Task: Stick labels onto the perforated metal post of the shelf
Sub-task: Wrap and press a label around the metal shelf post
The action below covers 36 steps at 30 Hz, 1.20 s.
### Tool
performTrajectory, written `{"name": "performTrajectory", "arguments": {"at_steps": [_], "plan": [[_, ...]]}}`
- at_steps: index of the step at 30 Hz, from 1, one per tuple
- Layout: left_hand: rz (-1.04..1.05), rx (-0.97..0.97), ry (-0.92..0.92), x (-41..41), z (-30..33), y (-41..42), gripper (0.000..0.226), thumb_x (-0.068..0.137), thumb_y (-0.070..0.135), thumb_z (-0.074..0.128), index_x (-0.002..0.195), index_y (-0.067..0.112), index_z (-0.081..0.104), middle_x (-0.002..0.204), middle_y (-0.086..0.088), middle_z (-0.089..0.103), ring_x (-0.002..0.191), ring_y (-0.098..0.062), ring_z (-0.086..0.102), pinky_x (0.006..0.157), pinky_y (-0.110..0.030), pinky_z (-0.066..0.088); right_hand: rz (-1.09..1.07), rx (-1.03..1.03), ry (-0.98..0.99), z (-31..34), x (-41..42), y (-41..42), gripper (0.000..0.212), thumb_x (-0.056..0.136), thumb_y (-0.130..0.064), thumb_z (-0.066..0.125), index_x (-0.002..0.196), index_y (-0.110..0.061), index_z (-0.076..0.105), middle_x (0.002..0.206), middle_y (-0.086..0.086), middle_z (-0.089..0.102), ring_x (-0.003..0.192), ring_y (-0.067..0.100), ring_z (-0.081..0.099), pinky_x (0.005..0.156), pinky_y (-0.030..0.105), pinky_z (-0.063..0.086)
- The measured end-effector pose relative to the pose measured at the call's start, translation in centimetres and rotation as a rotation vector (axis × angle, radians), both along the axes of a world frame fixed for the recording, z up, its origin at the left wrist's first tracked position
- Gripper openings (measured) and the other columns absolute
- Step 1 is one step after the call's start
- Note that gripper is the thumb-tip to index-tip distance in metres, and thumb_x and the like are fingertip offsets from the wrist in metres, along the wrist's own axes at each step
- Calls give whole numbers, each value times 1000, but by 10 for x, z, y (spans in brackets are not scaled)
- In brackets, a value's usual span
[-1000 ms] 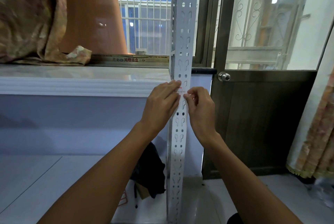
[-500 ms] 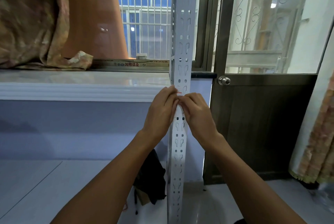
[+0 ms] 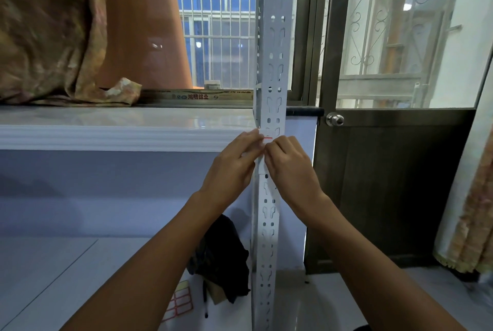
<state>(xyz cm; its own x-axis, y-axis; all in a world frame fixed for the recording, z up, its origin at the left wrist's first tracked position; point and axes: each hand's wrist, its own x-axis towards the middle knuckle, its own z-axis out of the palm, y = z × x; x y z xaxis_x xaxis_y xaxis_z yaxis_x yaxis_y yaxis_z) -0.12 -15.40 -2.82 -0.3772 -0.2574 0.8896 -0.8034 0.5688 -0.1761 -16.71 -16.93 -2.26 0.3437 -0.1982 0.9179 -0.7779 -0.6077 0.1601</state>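
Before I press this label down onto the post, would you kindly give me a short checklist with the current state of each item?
1. Label at the perforated post: ok, its red-edged top shows on the front face.
2. Left hand at the label: ok.
3. Right hand at the label: ok.
4. Label level: cannot tell, fingers cover most of it.
5. Label clear of slots: cannot tell.
6. Spare label sheet on the floor: ok.

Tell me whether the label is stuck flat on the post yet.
Cannot tell: both hands, left and right, cover the label against the post.
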Motion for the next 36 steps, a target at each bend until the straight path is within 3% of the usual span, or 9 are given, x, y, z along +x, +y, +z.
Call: {"name": "performTrajectory", "arguments": {"at_steps": [5,10,14,19,22,25,28,31,36], "plan": [[51,-71,-66,3,-9,-4,46,96,-6,38,136,1,59,141,-18,56,139,-34,47,109,-42,46,101,32,-73,1,3,5,7,92,0,67,99,-1,68,90,8,64,84,23,59,73,30,52],[119,-122,-186,13,-6,-6,65,77,-27,51,136,0,59,145,-19,54,140,-35,45,118,-42,35,346,336,-644,-2,14,10,3,94,-11,64,91,-12,63,87,-3,61,77,7,56,69,14,45],[145,-111,-219,12,-3,-3,52,83,-22,52,130,-2,63,141,-20,57,137,-37,49,116,-44,39,384,498,-1103,-16,5,8,6,95,-19,63,96,-13,65,86,-1,67,76,5,63,68,20,53],[189,-79,-210,7,0,4,51,90,-6,34,133,0,61,140,-16,58,136,-34,50,115,-40,39,283,580,-1034,-39,-19,-1,23,96,-37,64,88,-16,65,77,-4,69,70,9,68,69,29,60],[271,-103,-218,0,-6,4,60,90,-9,23,142,-1,52,145,-18,53,139,-36,45,117,-43,37,222,632,-964,-41,-25,-9,14,103,-18,52,106,-14,65,91,-4,70,83,8,68,81,35,61],[321,-94,-196,-10,-15,1,58,93,-7,21,144,-3,48,148,-22,49,143,-39,40,117,-50,35,222,647,-886,-39,-21,-5,34,101,0,47,127,-17,61,116,-3,67,105,9,65,92,31,57],[310,-89,-170,-12,-18,4,64,85,-10,37,148,-2,42,154,-23,40,148,-38,30,121,-49,29,302,609,-859,-28,-11,5,30,103,-24,55,132,-19,60,126,-5,65,111,5,61,96,25,53],[295,-31,-135,-8,-16,9,69,85,-3,28,153,4,37,161,-24,25,152,-39,19,121,-49,28,405,658,-821,-11,-1,13,44,98,-43,59,136,-21,55,132,-8,61,115,7,58,95,23,50],[309,5,-106,-10,-16,8,62,90,13,28,149,8,45,160,-20,32,150,-39,27,121,-51,29,309,485,-694,4,8,12,38,93,-44,68,125,-26,58,117,-15,54,111,10,55,95,29,51]]}}
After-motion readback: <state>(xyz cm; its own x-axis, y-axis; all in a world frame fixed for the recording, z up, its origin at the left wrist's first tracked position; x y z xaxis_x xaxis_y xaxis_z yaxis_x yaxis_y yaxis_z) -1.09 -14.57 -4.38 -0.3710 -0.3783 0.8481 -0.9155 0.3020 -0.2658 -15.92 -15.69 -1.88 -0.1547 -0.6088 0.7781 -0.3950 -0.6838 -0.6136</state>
